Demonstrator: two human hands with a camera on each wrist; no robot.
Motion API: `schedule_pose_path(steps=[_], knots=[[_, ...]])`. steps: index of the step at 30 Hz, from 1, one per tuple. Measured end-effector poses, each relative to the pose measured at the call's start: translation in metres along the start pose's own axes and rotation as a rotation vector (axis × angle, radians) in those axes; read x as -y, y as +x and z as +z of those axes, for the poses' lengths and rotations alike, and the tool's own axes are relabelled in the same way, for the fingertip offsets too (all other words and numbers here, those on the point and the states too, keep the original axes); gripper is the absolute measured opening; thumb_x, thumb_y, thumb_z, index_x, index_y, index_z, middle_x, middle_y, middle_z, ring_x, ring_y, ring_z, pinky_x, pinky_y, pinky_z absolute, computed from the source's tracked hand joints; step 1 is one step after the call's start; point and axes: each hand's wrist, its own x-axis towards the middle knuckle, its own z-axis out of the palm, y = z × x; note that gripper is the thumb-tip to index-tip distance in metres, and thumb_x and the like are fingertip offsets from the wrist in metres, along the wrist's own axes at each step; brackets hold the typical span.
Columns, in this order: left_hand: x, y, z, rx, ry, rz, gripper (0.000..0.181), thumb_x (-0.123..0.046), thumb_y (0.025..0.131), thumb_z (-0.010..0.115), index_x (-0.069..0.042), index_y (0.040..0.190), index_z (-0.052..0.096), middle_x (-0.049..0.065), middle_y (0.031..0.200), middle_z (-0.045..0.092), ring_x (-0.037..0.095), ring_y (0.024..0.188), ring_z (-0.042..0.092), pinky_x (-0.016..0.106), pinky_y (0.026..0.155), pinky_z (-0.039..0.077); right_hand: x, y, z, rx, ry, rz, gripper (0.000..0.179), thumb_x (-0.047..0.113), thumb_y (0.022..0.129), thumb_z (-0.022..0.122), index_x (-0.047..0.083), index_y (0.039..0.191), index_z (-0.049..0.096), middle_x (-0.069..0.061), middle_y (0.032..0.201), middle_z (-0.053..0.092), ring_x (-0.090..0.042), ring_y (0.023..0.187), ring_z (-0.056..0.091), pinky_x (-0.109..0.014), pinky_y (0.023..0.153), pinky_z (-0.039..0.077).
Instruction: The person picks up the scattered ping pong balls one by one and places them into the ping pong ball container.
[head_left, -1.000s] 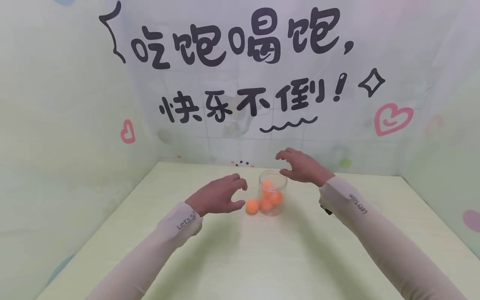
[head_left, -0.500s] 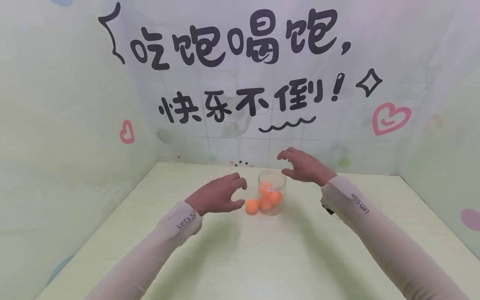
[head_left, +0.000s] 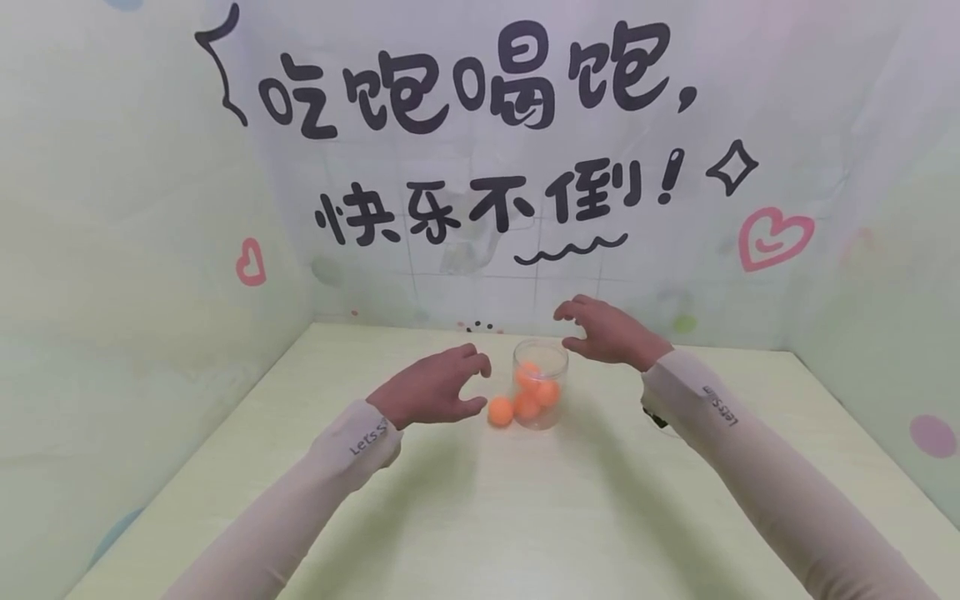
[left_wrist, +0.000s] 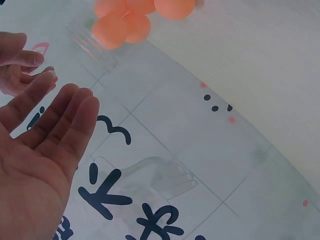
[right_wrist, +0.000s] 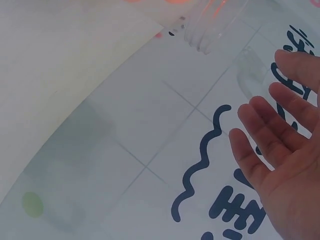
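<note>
A clear round jar (head_left: 541,422) stands upright and uncovered toward the back of the table, with several orange balls (head_left: 528,405) inside. One more orange ball (head_left: 500,411) lies on the table at the jar's left side. My left hand (head_left: 429,388) hovers left of that ball, thumb and fingers apart and loosely bent, holding nothing. Higher up, at the right of the jar's rim, is my right hand (head_left: 611,333), also relaxed and holding nothing. Both wrist views show a bare palm: the left hand (left_wrist: 45,150) and the right hand (right_wrist: 280,155) have their fingers extended.
The pale table (head_left: 495,525) is enclosed by a printed backdrop (head_left: 465,292) behind and at both sides. Black lettering (head_left: 502,204) and pink hearts mark it. A small dark object (head_left: 655,418) shows under the right cuff.
The head view has shifted slightly, so the jar and balls appear a little further left. My right hand has drawn a little to the right of the jar. The left hand stays almost still.
</note>
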Motion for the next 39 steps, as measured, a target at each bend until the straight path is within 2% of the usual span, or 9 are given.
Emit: schedule_pose_path(steps=[21, 28, 39], knots=[[0.012, 0.003, 0.007, -0.005, -0.009, -0.007, 0.030, -0.022, 0.085, 0.064, -0.009, 0.111, 0.058, 0.001, 0.098, 0.056, 0.012, 0.075, 0.049, 0.030, 0.075, 0.047, 0.002, -0.027, 0.003, 0.006, 0.011, -0.041, 0.033, 0.012, 0.085, 0.066, 0.003, 0.116, 0.061, -0.010, 0.110, 0.062, -0.026, 0.100, 0.060, -0.042, 0.088, 0.049], [0.017, 0.006, 0.009, -0.002, -0.016, -0.033, 0.030, -0.022, 0.086, 0.063, -0.009, 0.112, 0.058, 0.001, 0.097, 0.055, 0.012, 0.074, 0.049, 0.029, 0.075, 0.046, 0.006, -0.036, 0.005, 0.004, 0.029, -0.070, 0.032, 0.012, 0.085, 0.066, 0.002, 0.115, 0.062, -0.008, 0.108, 0.061, -0.026, 0.098, 0.061, -0.041, 0.087, 0.050], [0.014, 0.008, 0.007, 0.002, -0.014, -0.021, 0.030, -0.022, 0.086, 0.063, -0.008, 0.112, 0.058, 0.002, 0.097, 0.056, 0.012, 0.074, 0.049, 0.031, 0.075, 0.046, 0.013, -0.050, 0.000, 0.019, 0.039, -0.091, 0.031, 0.010, 0.086, 0.066, 0.003, 0.115, 0.061, -0.007, 0.109, 0.061, -0.024, 0.098, 0.061, -0.041, 0.086, 0.050]])
